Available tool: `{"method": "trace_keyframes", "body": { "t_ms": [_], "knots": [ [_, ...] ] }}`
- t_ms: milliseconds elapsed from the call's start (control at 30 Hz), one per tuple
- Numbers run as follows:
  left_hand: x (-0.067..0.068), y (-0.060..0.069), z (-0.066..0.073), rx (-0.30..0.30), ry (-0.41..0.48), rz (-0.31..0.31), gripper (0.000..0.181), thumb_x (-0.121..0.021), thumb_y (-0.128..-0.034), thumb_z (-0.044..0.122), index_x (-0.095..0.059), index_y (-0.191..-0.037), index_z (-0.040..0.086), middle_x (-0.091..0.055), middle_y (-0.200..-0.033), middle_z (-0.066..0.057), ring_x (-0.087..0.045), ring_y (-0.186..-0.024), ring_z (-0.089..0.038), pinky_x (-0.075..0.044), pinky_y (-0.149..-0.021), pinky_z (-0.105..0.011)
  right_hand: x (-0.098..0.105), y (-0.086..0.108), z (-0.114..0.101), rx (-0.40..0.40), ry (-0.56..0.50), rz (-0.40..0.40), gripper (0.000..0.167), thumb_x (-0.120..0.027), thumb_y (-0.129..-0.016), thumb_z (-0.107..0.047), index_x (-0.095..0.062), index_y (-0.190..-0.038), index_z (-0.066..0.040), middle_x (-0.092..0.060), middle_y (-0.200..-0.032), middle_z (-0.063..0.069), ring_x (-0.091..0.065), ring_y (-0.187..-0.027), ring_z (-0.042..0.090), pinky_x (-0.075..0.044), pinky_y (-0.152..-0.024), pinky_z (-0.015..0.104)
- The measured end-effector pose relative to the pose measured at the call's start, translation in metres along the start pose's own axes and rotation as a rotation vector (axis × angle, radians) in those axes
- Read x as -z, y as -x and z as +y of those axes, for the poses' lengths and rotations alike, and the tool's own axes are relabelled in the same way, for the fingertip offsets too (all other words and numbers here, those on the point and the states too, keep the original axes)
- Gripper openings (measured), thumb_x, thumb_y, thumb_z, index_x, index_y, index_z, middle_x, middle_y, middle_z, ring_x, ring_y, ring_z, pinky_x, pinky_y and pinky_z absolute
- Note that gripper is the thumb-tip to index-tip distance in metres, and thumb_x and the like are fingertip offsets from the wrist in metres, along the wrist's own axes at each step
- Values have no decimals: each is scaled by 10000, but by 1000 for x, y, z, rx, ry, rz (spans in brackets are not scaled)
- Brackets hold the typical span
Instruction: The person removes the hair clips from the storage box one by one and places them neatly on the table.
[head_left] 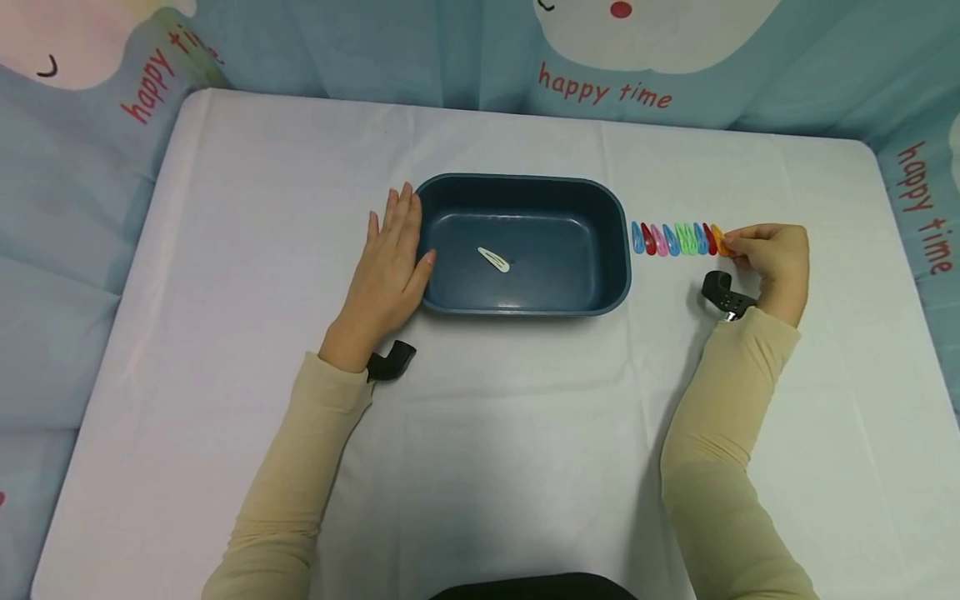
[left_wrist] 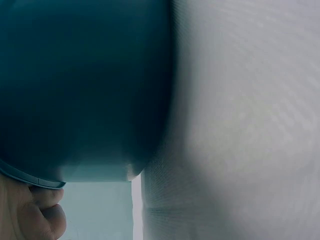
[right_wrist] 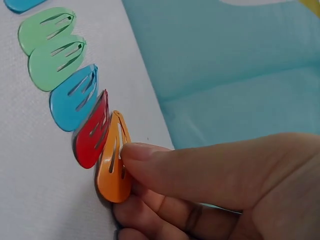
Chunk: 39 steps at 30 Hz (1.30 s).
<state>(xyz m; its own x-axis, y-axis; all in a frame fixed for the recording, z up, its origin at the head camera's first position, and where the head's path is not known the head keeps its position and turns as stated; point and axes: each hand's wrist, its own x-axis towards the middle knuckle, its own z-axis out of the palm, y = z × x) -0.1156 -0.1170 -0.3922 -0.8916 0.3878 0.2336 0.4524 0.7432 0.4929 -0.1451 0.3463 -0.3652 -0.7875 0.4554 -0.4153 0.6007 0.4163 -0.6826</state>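
An orange snap hair clip (right_wrist: 114,175) lies at the right end of a row of hair clips (head_left: 684,239), and my right hand (head_left: 772,254) pinches it between thumb (right_wrist: 150,162) and fingers. It overlaps the red clip (right_wrist: 91,137) beside it. Blue, green, pink and red clips make up the rest of the row. My left hand (head_left: 386,271) rests with straight fingers against the left end of a dark blue basin (head_left: 525,304). Inside the basin lies one white hair clip (head_left: 494,260). The left wrist view is mostly the basin's outer wall (left_wrist: 85,90).
A white cloth (head_left: 495,442) covers the table. The row of clips begins close to the basin's right wall. Black wrist-camera mounts (head_left: 392,361) stick out by both wrists. Blue printed curtains (head_left: 375,50) hang behind the table's far edge.
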Motion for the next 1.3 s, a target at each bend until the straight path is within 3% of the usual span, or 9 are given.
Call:
{"method": "trace_keyframes", "body": {
  "t_ms": [300,533,767,1100,1300],
  "knots": [
    [0,1,-1,-7,1,3,643,-392,-998,237,-97,-1474,-80,-50,-1560,-193,-15,-1433,-316,17,-1124,-476,-1,-1,0,-1,34,29,305,-672,-876,-156,-661,-612,-308,-544,-578,-211,-501,-630,43,-435,-571,138],
    [0,0,0,-5,1,0,648,-405,-994,225,-95,-1474,-80,-48,-1560,-194,-3,-1435,-305,18,-1123,-480,0,0,1,13,21,29,344,-659,-882,-143,-657,-587,-319,-560,-572,-201,-510,-624,41,-440,-574,136],
    [0,0,0,-6,0,2,652,-406,-991,230,-98,-1474,-80,-47,-1560,-192,-4,-1435,-304,16,-1123,-481,1,-1,3,-1,-31,68,213,-696,-856,-138,-723,-663,-225,-573,-601,-162,-517,-610,58,-447,-555,145],
    [-2,2,-2,-7,-3,1,645,-386,-998,244,-93,-1476,-75,-44,-1561,-188,22,-1436,-277,26,-1124,-469,1,-1,4,26,-36,52,342,-682,-859,-115,-640,-582,-311,-573,-560,-209,-536,-599,14,-459,-572,128],
    [-3,2,-2,-14,1,13,641,-378,-999,249,-95,-1478,-70,-52,-1561,-189,-1,-1436,-295,24,-1124,-470,2,2,0,26,-28,76,324,-685,-855,-107,-658,-596,-300,-573,-566,-212,-543,-627,17,-454,-577,130]
  ]
}}
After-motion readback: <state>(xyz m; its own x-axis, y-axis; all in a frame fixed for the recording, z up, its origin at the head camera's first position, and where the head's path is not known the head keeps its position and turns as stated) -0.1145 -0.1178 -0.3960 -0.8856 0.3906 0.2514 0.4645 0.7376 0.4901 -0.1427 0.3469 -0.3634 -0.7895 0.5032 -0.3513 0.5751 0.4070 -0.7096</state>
